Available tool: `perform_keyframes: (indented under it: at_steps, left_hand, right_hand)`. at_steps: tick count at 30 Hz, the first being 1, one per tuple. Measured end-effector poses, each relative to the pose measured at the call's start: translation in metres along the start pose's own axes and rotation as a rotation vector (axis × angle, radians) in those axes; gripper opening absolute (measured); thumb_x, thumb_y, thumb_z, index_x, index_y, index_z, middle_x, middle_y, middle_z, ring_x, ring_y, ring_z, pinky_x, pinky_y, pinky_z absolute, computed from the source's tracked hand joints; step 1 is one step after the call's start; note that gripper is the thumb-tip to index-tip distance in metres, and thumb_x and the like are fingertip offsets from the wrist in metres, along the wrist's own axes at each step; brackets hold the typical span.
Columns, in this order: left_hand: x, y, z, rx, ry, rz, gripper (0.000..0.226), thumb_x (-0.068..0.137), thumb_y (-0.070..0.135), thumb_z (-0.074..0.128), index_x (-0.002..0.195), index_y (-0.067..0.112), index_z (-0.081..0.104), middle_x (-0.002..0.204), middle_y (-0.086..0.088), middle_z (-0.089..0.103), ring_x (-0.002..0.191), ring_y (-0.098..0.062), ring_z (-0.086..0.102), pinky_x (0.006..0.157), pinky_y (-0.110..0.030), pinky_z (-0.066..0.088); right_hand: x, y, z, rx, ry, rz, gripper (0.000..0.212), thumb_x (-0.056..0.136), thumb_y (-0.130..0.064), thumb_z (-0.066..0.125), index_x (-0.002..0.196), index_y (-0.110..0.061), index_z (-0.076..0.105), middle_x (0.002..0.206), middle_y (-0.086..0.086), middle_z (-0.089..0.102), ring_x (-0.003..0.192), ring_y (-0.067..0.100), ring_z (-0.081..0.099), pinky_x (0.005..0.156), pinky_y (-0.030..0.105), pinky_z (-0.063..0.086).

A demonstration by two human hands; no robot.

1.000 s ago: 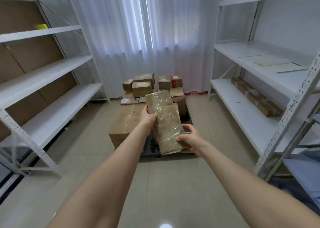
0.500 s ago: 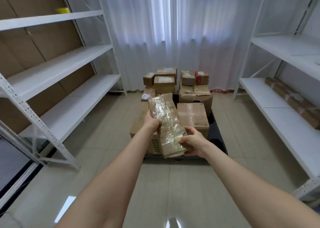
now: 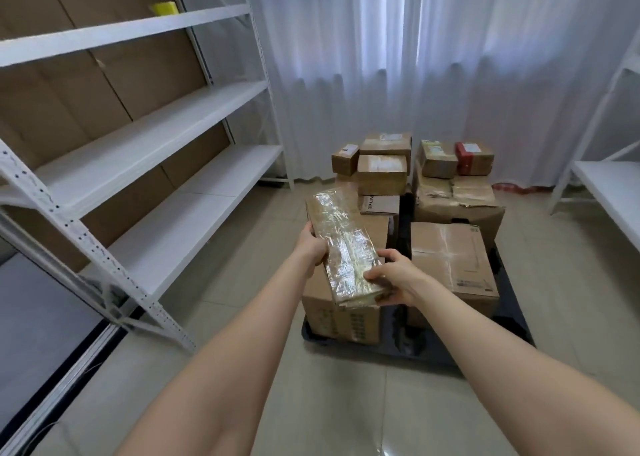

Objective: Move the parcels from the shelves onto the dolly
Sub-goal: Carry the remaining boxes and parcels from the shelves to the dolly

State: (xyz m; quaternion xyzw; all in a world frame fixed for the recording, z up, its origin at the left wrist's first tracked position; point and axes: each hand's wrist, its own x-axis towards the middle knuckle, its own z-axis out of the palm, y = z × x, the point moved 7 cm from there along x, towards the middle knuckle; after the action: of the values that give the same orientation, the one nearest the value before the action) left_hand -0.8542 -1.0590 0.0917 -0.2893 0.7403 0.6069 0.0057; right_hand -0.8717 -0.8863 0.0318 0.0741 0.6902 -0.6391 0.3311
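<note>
Both hands grip one long film-wrapped parcel [image 3: 341,248]: left hand [image 3: 313,246] clasps its left edge, right hand [image 3: 393,277] its near right corner. Parcel is held over the front-left carton [image 3: 341,313] on the dolly [image 3: 491,346].

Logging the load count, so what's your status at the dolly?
Left hand and right hand both gripping the taped parcel. Parcel held above the dolly, not set down. Dolly crowded with boxes; nothing blocking.

head view, forward and downward.
</note>
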Motion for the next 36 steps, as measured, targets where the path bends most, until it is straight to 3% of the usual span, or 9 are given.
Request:
perform_keyframes:
  at_steps: [3, 7, 10, 15, 19, 24, 29, 33, 36]
  left_hand:
    - [0.043, 0.007, -0.023, -0.001, 0.035, -0.019, 0.071, 0.087, -0.018, 0.037, 0.146, 0.022, 0.034, 0.086, 0.006, 0.049, 0.074, -0.016, 0.05, 0.088, -0.04, 0.051]
    - [0.102, 0.008, -0.056, -0.057, 0.041, -0.034, 0.08, 0.083, -0.02, 0.041, 0.147, 0.026, 0.032, 0.095, 0.001, 0.056, 0.074, -0.016, 0.056, 0.08, -0.038, 0.054]
    - [0.149, 0.007, -0.087, -0.099, 0.054, -0.042, 0.08, 0.083, -0.02, 0.044, 0.148, 0.027, 0.031, 0.097, -0.001, 0.06, 0.074, -0.016, 0.06, 0.082, -0.04, 0.055]
    - [0.236, 0.02, -0.142, -0.144, 0.021, 0.015, 0.076, 0.085, -0.016, 0.05, 0.147, 0.024, 0.033, 0.123, -0.012, 0.058, 0.092, -0.022, 0.062, 0.087, -0.037, 0.054]
    - [0.315, 0.03, -0.186, -0.167, -0.054, 0.027, 0.077, 0.083, -0.016, 0.055, 0.147, 0.022, 0.034, 0.131, -0.01, 0.056, 0.109, -0.026, 0.061, 0.095, -0.044, 0.051]
    - [0.394, 0.047, -0.226, -0.133, -0.139, 0.01, 0.083, 0.081, -0.022, 0.051, 0.148, 0.021, 0.031, 0.116, -0.002, 0.057, 0.111, -0.027, 0.06, 0.096, -0.045, 0.05]
    - [0.47, 0.055, -0.231, -0.075, -0.208, -0.027, 0.085, 0.081, -0.025, 0.042, 0.149, 0.024, 0.028, 0.098, 0.004, 0.058, 0.096, -0.021, 0.06, 0.093, -0.041, 0.053]
    - [0.535, 0.063, -0.218, -0.031, -0.277, -0.049, 0.086, 0.081, -0.023, 0.04, 0.15, 0.026, 0.025, 0.115, -0.002, 0.057, 0.097, -0.022, 0.059, 0.094, -0.044, 0.052]
    - [0.591, 0.075, -0.202, -0.006, -0.308, -0.048, 0.087, 0.081, -0.023, 0.039, 0.15, 0.027, 0.024, 0.118, -0.005, 0.057, 0.096, -0.021, 0.057, 0.094, -0.043, 0.052]
  right_hand:
    - [0.038, -0.024, 0.022, -0.035, -0.014, 0.014, 0.056, 0.082, 0.003, 0.069, 0.123, -0.029, 0.048, 0.093, 0.008, 0.067, 0.086, 0.024, 0.063, 0.084, 0.055, 0.055]
    - [0.087, -0.045, 0.055, -0.058, -0.029, 0.019, 0.055, 0.082, 0.001, 0.071, 0.122, -0.031, 0.048, 0.101, 0.011, 0.068, 0.084, 0.023, 0.063, 0.079, 0.05, 0.057]
    - [0.125, -0.061, 0.086, -0.054, -0.022, 0.013, 0.054, 0.082, 0.001, 0.071, 0.121, -0.029, 0.048, 0.088, 0.008, 0.069, 0.077, 0.02, 0.061, 0.083, 0.051, 0.056]
    - [0.201, -0.093, 0.15, -0.011, 0.036, -0.008, 0.054, 0.082, 0.003, 0.07, 0.12, -0.029, 0.048, 0.086, 0.007, 0.066, 0.072, 0.017, 0.057, 0.088, 0.053, 0.054]
    - [0.261, -0.124, 0.2, 0.042, 0.115, -0.02, 0.058, 0.08, 0.005, 0.07, 0.124, -0.027, 0.048, 0.092, 0.009, 0.064, 0.069, 0.016, 0.055, 0.08, 0.047, 0.055]
    - [0.324, -0.157, 0.245, 0.065, 0.184, -0.023, 0.062, 0.078, 0.004, 0.071, 0.127, -0.027, 0.05, 0.101, 0.012, 0.066, 0.076, 0.022, 0.057, 0.085, 0.053, 0.053]
    - [0.379, -0.183, 0.258, 0.096, 0.225, -0.02, 0.06, 0.079, 0.007, 0.069, 0.128, -0.025, 0.051, 0.087, 0.003, 0.064, 0.066, 0.017, 0.055, 0.078, 0.047, 0.053]
    - [0.43, -0.203, 0.254, 0.136, 0.242, 0.001, 0.059, 0.081, 0.009, 0.067, 0.128, -0.025, 0.052, 0.088, 0.003, 0.064, 0.067, 0.016, 0.058, 0.059, 0.034, 0.051]
    - [0.477, -0.221, 0.244, 0.175, 0.273, 0.0, 0.062, 0.081, 0.01, 0.067, 0.131, -0.023, 0.051, 0.089, 0.002, 0.064, 0.066, 0.015, 0.058, 0.059, 0.032, 0.052]
